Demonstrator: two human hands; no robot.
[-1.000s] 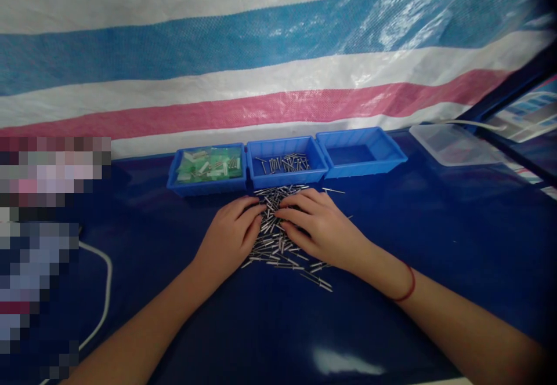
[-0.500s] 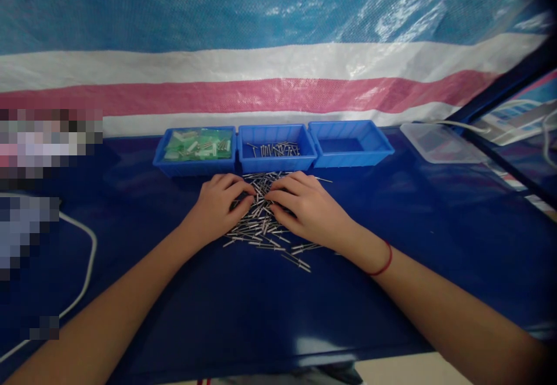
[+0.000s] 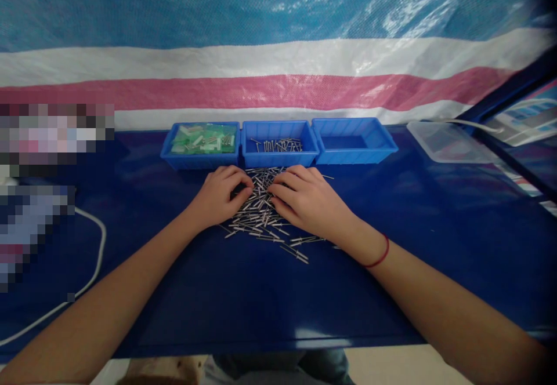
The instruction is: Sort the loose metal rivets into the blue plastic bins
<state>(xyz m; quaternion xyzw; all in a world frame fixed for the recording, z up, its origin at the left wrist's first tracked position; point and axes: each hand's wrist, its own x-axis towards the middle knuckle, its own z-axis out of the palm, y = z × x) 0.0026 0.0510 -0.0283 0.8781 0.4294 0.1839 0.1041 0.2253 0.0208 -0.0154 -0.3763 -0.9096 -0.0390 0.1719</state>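
A loose heap of silver blind rivets [image 3: 259, 217] lies on the blue table, their thin pins pointing in many directions. My left hand [image 3: 221, 193] is at the heap's left side, thumb and forefinger tips brought together in a pinch; whatever is between them is too small to make out. From the right, my right hand [image 3: 304, 199] reaches over the heap with fingers bent and apart, their tips touching the rivets. Behind the heap, the middle blue bin [image 3: 278, 159] has several more rivets inside.
The left blue bin [image 3: 200, 162] contains a green bag with pale pieces. At the right is another blue bin [image 3: 357, 156], with a clear plastic lid [image 3: 452, 144] beyond it. A white cable [image 3: 102, 240] curves over the table [image 3: 243, 309] at left. Striped sheeting [image 3: 261, 92] hangs behind.
The view has shifted slightly. My left thumb and forefinger have closed together at the heap. My right hand stays over the rivets, nearly unmoved.
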